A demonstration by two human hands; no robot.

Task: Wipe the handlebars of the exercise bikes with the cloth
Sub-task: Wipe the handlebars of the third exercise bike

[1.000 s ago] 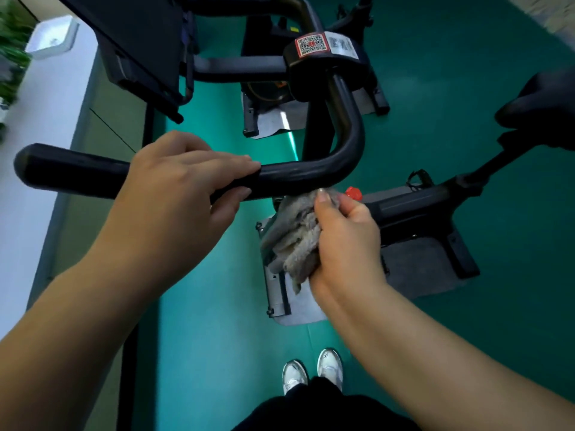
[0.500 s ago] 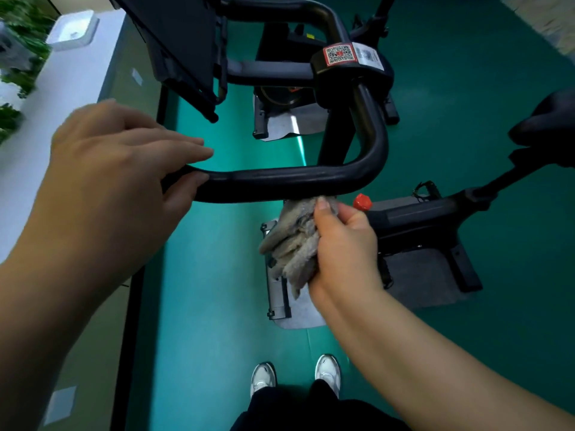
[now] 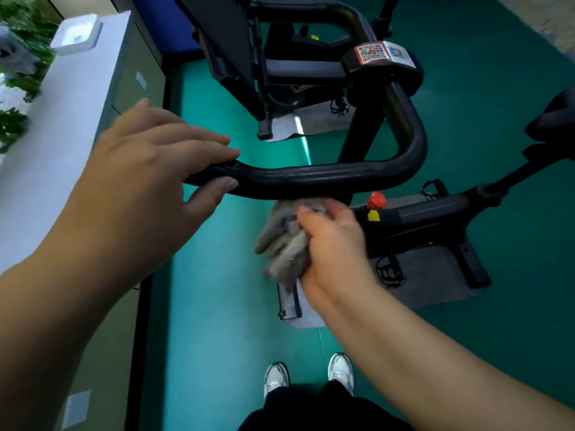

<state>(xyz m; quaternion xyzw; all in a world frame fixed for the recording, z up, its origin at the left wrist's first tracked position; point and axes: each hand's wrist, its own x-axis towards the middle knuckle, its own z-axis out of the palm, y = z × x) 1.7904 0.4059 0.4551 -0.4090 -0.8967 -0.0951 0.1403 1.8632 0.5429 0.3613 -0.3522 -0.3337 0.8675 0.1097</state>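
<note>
A black exercise-bike handlebar runs across the middle and curves up at the right to a clamp with a QR sticker. My left hand lies over the bar's left end, fingers straight along the top and thumb just under it. That end of the bar is hidden by the hand. My right hand grips a bunched grey cloth just below the bar. The cloth's top edge touches the bar's underside.
The bike frame with a red knob and a seat is at the right. A dark screen panel rises at the top. A white-topped cabinet stands on the left. My shoes are on the green floor.
My left hand went from a full grip on the bar to straight fingers lying over it. The view shifted, and the cloth in my right hand stayed under the bar.
</note>
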